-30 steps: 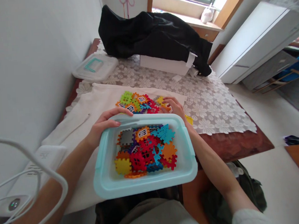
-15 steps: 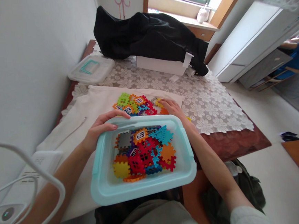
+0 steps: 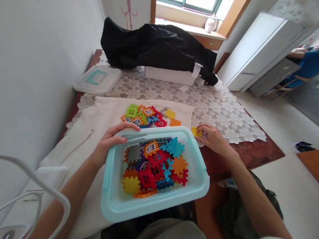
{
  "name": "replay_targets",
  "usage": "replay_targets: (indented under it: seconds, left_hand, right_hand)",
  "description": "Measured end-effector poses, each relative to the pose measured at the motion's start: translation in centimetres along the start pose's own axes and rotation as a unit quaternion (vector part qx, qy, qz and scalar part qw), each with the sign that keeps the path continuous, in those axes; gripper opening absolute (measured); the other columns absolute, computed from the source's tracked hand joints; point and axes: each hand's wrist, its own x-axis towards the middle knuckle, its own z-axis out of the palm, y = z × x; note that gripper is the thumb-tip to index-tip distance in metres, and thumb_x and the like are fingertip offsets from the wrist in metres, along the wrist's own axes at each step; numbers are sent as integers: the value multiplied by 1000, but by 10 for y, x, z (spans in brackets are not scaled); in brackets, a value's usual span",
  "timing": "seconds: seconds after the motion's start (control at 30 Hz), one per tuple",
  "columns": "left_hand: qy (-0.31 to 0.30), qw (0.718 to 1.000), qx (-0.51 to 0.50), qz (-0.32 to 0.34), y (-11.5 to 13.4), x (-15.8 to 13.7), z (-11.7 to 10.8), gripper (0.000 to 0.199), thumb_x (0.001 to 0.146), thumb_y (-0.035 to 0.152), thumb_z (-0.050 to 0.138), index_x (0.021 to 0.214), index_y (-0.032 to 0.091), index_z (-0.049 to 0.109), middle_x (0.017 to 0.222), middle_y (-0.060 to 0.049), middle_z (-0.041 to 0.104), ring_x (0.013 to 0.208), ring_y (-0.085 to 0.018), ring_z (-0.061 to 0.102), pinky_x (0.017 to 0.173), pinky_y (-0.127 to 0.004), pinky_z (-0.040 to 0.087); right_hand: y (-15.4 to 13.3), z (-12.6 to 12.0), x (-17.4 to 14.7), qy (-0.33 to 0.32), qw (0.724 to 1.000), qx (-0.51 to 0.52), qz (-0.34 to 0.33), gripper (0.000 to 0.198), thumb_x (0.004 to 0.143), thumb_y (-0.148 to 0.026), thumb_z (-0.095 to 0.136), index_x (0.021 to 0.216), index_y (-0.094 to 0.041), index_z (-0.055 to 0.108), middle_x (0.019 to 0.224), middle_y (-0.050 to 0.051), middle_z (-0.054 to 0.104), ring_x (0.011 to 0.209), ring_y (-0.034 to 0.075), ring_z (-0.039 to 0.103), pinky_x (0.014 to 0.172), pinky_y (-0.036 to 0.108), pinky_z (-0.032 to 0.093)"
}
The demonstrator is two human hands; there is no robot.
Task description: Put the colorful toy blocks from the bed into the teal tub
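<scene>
A pale blue plastic bin (image 3: 155, 208) tilts toward me at the table's front edge, holding a heap of colourful notched building pieces (image 3: 154, 164). My left hand (image 3: 113, 139) is closed on the bin's far left rim, thumb on top. To the right of the bin, my right hand (image 3: 212, 139) pinches a yellow notched building piece (image 3: 196, 131) at the edge of the lace cloth. Beyond the bin, a loose pile of similar pieces (image 3: 141, 115) lies on a cream cloth (image 3: 106, 109), with another yellow piece (image 3: 170, 114) and an orange piece (image 3: 175, 122) at its right side.
A clear lid with a teal handle (image 3: 98, 79) lies at the back left. Black fabric (image 3: 159, 42) covers a white box behind. White cables (image 3: 51, 190) hang close on the left beside a power strip. A person in blue (image 3: 314, 65) sits far right.
My right hand has moved from the pile's right side toward me and to the right, onto the yellow piece by the cloth's edge. My left hand keeps its hold on the bin.
</scene>
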Motion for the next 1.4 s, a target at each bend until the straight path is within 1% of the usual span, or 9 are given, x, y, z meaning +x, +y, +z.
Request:
replay_targets:
  seconds: [0.13,0.27,0.47,0.63,0.77,0.9,1.03,1.13,1.4]
  left_hand:
    - [-7,1000,-3,2,-3,2,-4,38,70,30,87,107,21,89,102,-6,86,82,-23,76,69,-25,59]
    - [12,1000,5,-6,-1,-2,-1,39,73,29,84,111,20,89,106,-6,86,85,-23,76,73,-26,59]
    - [-12,1000,25,10,4,-2,0,36,74,27,82,109,20,88,105,-7,85,84,-24,75,72,-28,58]
    - [-6,1000,13,-3,0,1,-2,39,72,31,84,110,21,88,103,-6,85,81,-24,75,70,-28,58]
    - [6,1000,21,7,0,-1,-1,34,75,28,83,108,23,89,105,-5,84,86,-23,73,72,-25,57]
    - [10,1000,19,4,4,-3,3,34,75,27,83,108,24,91,101,-5,83,82,-23,71,67,-26,54]
    - [18,999,31,8,5,-2,5,34,75,26,82,108,22,90,102,-6,83,84,-25,71,67,-28,54]
    - [23,999,31,10,4,-2,5,34,74,27,83,107,22,90,103,-7,83,84,-25,71,69,-28,54]
    - [21,1000,17,-7,3,-3,4,35,75,28,84,109,25,90,104,-5,83,85,-24,73,72,-27,56]
  right_hand:
    - [-23,15,60,50,994,89,-28,33,94,-49,81,115,-25,72,122,10,79,109,28,75,94,46,63]
    - [-51,55,118,16,997,58,-43,19,92,-37,74,107,-24,71,121,10,78,117,29,71,105,49,58]
    - [-55,94,139,29,1000,1,0,19,87,-37,79,93,-24,67,108,11,78,106,30,68,105,51,57]
    - [-63,70,130,73,970,233,0,44,88,-67,79,103,-27,68,120,10,81,112,28,76,104,48,62]
    - [-94,33,112,25,927,359,-104,68,81,-90,77,110,-30,65,139,11,78,134,33,75,116,54,60]
    - [-110,25,102,-58,941,310,-125,77,91,-97,58,127,-31,70,147,12,77,144,35,71,120,58,59]
    - [-89,61,112,30,965,245,-84,51,112,-65,53,142,-28,72,156,12,75,148,29,69,129,53,54]
    - [-66,90,122,-18,993,95,-72,52,106,-53,70,152,-28,72,169,11,66,162,31,57,138,55,44]
    - [-55,96,126,-28,995,-16,-95,24,108,-37,70,123,-24,83,138,11,82,134,32,69,124,51,52]
